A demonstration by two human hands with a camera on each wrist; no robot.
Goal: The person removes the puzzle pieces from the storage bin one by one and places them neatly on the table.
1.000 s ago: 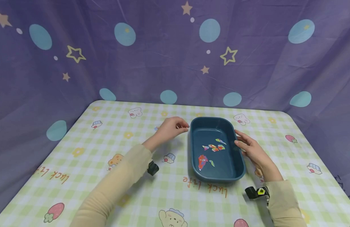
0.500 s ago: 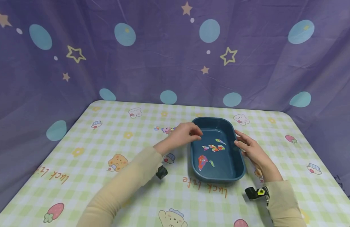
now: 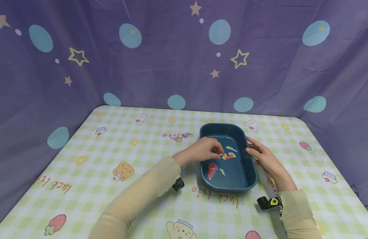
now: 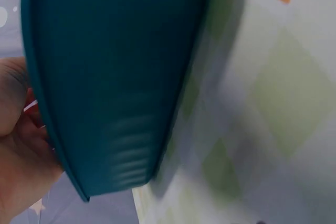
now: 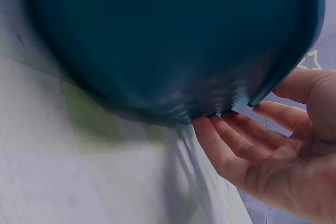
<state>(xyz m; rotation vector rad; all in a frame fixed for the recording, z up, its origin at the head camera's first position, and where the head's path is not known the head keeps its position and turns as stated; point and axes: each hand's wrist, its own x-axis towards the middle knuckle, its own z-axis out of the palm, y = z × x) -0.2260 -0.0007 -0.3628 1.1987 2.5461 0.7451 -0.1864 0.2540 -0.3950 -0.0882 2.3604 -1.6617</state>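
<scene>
In the head view a dark teal rectangular tray [image 3: 228,187] stands on the table. Small bright cut pieces lie flat in it: a red one [image 3: 212,171], a slim green one [image 3: 222,172] and several near the middle. My left hand [image 3: 203,149] reaches over the tray's left rim, thumb and fingertips low at the middle pieces [image 3: 228,156]. Whether it pinches one is hidden; the tray wall [image 4: 115,87] blocks the fingertips in the left wrist view. My right hand [image 3: 262,157] holds the tray's right side, thumb at the rim and fingers [image 5: 215,140] against the outer wall.
More colourful pieces [image 3: 186,135] lie on the checked tablecloth [image 3: 154,199] left of the tray's far end, some hard to tell from printed figures. A purple curtain [image 3: 172,66] with stars and dots hangs behind the table's far edge.
My left hand has moved right and toward me, from beside the tray's left rim to inside it. Pieces on the tablecloth behind it have come into sight. The right hand and tray stay put.
</scene>
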